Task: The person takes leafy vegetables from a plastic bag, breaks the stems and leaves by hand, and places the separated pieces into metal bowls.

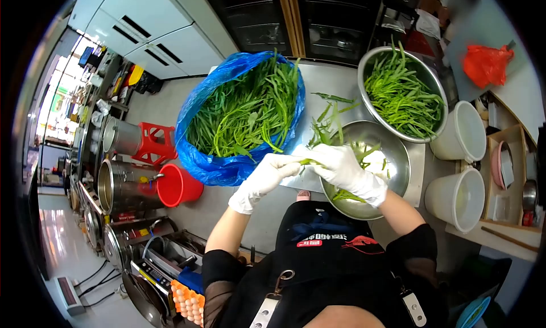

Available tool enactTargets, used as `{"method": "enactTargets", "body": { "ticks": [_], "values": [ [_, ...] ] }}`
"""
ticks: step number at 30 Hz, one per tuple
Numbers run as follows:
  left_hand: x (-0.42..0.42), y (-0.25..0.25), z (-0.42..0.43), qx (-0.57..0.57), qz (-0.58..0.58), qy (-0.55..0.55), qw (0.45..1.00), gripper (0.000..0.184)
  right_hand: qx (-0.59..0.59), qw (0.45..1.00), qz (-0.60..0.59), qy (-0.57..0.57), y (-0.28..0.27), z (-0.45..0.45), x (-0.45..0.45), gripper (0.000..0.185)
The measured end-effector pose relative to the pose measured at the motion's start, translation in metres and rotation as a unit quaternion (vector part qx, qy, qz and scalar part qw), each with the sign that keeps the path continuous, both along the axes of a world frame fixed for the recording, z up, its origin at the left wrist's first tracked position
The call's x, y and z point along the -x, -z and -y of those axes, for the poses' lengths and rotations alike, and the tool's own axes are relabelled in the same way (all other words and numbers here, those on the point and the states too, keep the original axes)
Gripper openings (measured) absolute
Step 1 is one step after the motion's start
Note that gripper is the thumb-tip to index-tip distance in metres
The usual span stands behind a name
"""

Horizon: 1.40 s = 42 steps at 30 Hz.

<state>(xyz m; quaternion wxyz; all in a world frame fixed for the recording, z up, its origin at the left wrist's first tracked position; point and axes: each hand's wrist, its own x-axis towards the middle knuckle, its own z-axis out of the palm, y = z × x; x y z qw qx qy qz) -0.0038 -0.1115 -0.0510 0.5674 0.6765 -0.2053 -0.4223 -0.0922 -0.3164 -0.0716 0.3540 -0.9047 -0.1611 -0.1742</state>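
White gloves cover both of my hands, which meet above the front of the metal table point(330, 77). My left hand point(266, 177) pinches the end of some green stems. Closed around the same green stems point(307, 161) is my right hand point(341, 166), with leaves sticking out above it. Beneath my right hand and wrist lies a wide steel bowl point(398, 157) with a few green pieces inside. A blue plastic bag point(199, 109) full of leafy greens point(244, 106) stands beyond my left hand. At the back right, a steel basin point(364, 63) holds a heap of greens point(404, 95).
Loose leaves point(333, 97) lie between bag and basin. Two white buckets point(469, 131) stand at right, near a red bag point(488, 65). To the left are a red bucket point(179, 186), a red stool point(154, 143) and steel pots point(114, 186). Eggs point(187, 302) sit lower left.
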Motion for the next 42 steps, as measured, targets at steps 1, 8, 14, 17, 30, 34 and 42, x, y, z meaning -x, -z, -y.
{"method": "enactTargets", "body": {
  "ticks": [1, 8, 14, 17, 30, 34, 42],
  "values": [
    [0.002, 0.003, 0.002, 0.011, -0.005, -0.006, 1.000, 0.028, -0.077, 0.995, -0.061, 0.005, -0.007, 0.002, 0.003, 0.023],
    [0.029, 0.015, 0.040, 0.102, -0.048, -0.021, 0.993, 0.033, -0.425, 0.861, -0.189, 0.206, -0.038, 0.084, 0.031, 0.017],
    [0.042, 0.060, 0.061, -0.064, 0.285, -0.121, 0.949, 0.037, -0.418, 0.874, -0.038, 0.246, -0.047, 0.169, 0.072, 0.021],
    [0.031, 0.082, 0.028, -0.048, 0.004, -0.291, 0.956, 0.048, -0.490, 0.843, -0.025, 0.219, -0.029, 0.182, 0.080, 0.022],
    [0.010, 0.089, 0.012, 0.197, -0.274, -0.453, 0.825, 0.023, -0.632, 0.762, -0.115, 0.082, -0.004, 0.115, 0.029, 0.021],
    [0.031, 0.047, -0.003, 0.080, -0.063, -0.453, 0.886, 0.026, -0.642, 0.753, -0.127, 0.071, -0.004, 0.106, 0.022, 0.018],
    [0.037, 0.033, -0.030, 0.029, 0.097, -0.480, 0.871, 0.024, -0.450, 0.853, -0.219, 0.147, -0.032, 0.069, 0.002, 0.008]
  ]
}}
